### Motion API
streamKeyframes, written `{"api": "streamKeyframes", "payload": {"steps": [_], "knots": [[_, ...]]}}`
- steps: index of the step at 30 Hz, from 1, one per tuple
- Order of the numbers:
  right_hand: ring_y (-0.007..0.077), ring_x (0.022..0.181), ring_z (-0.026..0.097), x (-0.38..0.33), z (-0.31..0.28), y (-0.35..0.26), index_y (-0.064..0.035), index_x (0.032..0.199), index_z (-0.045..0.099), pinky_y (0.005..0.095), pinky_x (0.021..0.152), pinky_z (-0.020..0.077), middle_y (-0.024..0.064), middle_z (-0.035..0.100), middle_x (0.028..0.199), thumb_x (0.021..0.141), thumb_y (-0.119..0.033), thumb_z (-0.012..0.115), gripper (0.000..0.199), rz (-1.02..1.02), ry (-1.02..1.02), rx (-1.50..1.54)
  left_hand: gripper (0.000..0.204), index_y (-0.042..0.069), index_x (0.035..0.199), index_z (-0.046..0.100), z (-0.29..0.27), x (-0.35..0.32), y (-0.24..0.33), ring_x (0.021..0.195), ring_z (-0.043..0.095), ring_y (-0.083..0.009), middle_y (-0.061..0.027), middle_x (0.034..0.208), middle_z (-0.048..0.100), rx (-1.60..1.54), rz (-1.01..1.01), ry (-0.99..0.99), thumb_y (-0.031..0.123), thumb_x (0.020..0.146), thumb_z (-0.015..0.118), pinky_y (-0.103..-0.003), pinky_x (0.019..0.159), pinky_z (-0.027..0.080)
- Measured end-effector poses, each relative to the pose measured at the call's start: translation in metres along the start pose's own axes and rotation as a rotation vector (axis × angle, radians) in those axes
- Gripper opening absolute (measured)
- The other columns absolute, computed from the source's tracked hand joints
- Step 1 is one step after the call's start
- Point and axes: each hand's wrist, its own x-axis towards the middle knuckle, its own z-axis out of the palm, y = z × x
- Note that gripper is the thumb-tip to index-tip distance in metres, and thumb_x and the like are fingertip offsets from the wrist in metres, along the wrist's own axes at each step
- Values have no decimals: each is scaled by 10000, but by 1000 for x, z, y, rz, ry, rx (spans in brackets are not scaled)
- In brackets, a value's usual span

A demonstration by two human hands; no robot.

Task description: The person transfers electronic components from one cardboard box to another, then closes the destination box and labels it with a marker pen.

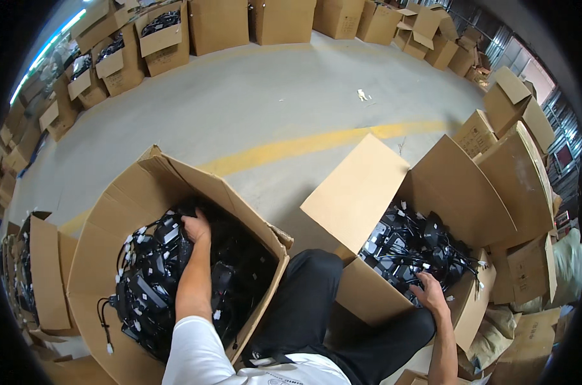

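My left hand point(198, 227) reaches into the large open cardboard box point(108, 221) on the left. Its fingers curl down at a heap of black plastic devices with cables and white plugs point(151, 273); their tips are hidden, so what they grip does not show. Dark, shaded contents fill the box's right side. Over the near edge of the right-hand cardboard box point(368, 289), my right hand point(431, 294) has its fingers apart and holds nothing. Just beyond its fingertips lie more black devices and tangled cables point(413, 247). Both boxes stand with flaps raised.
My knees are between the two boxes. A yellow line point(291, 149) crosses the grey floor point(239, 96) beyond them. Many cardboard boxes point(220, 25) line the far side, and others point(522, 173) crowd the right. A filled box point(47, 273) stands at the left.
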Motion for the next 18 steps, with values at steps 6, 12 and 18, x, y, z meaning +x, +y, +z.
{"api": "streamKeyframes", "payload": {"steps": [6, 12, 18], "knots": [[393, 1054, 656, 5, -8, -21, 42, 1159, 675, 405, 928, 523, 227, 683, 1139, 819, -138, 753, 392, -62, -7, -9, 354, -31, 1069, 599, -107, 18, 17, 740, 664, -296, -188, 903, 688, -417, 645, 95, 280, 927, 691, -406, 707, 545], [311, 1079, 677, 42, -37, -169, 40, 1181, 669, 392, 938, 526, 200, 696, 1159, 881, -115, 719, 341, -223, 25, 391, 339, -11, 1103, 575, -283, -78, 118, 506, 541, -77, -42, 820, 622, -633, 576, -638, 267, 943, 684, -230, 420, 452], [289, 1094, 637, 59, -36, -366, 32, 1298, 583, 387, 946, 508, 178, 656, 1211, 894, -188, 734, 485, -737, 23, 940, 367, -19, 1095, 591, -300, -181, 173, 553, 545, -62, -26, 792, 623, -555, 775, -902, 266, 912, 732, -232, 511, 459]]}}
